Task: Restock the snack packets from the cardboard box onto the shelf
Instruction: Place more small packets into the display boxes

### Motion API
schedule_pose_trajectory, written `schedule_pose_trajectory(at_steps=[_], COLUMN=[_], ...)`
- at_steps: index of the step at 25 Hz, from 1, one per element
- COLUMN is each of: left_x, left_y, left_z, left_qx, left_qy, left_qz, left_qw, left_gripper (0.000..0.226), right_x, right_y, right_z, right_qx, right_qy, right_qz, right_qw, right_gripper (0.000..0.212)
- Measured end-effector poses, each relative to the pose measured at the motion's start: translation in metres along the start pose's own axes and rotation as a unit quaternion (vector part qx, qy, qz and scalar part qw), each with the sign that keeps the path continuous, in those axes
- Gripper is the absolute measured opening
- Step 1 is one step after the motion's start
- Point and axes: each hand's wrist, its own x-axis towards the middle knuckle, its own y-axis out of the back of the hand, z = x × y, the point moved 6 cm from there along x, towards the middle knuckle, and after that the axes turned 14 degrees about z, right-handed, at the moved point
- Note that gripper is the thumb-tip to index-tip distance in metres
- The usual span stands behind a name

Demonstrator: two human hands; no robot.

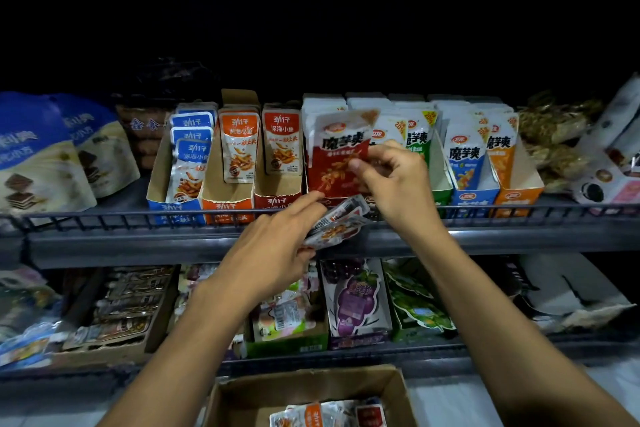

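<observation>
Upper shelf (pixel 207 246), wire-fronted: display trays of upright packets. Left trays, blue (pixel 175 198), orange (pixel 227 199) and red (pixel 277 196), carry the brand 劲仔; packets in them read 深海小鱼. Right trays hold packets marked 魔芋爽 in red, green, blue and orange. Right hand (pixel 391 180): fingers pinched on the red 魔芋爽 packet (pixel 337 163), which stands upright, long axis vertical, face toward the camera, at the front of its tray. Left hand (pixel 273 250): fingers curled round a small stack of packets (pixel 337 222) lying flat, long axis running left-near to right-far, print too blurred to read. Cardboard box (pixel 304 392), near centre, cut off by the frame edge, holds more packets, one showing 劲仔. Lower shelf (pixel 346 357): grape-printed pouches (pixel 355 302); other labels illegible. Everything above the upper shelf is lost in darkness.
</observation>
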Motion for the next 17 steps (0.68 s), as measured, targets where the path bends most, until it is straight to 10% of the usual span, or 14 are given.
schedule_pose_trajectory(at_steps=[11,17], left_x=[0.007,0.009], left_y=[0.028,0.027], left_z=[0.009,0.002], left_qx=[-0.036,-0.09], left_qy=[0.014,0.003], left_qz=[0.122,0.115], left_qw=[0.992,0.989], left_gripper=[0.064,0.059], right_x=[0.023,0.018], right_y=[0.052,0.03], right_z=[-0.022,-0.025], right_qx=[0.335,0.215], right_qy=[-0.101,-0.059], right_qz=[0.117,0.048], right_qw=[0.929,0.974], right_gripper=[0.007,0.008])
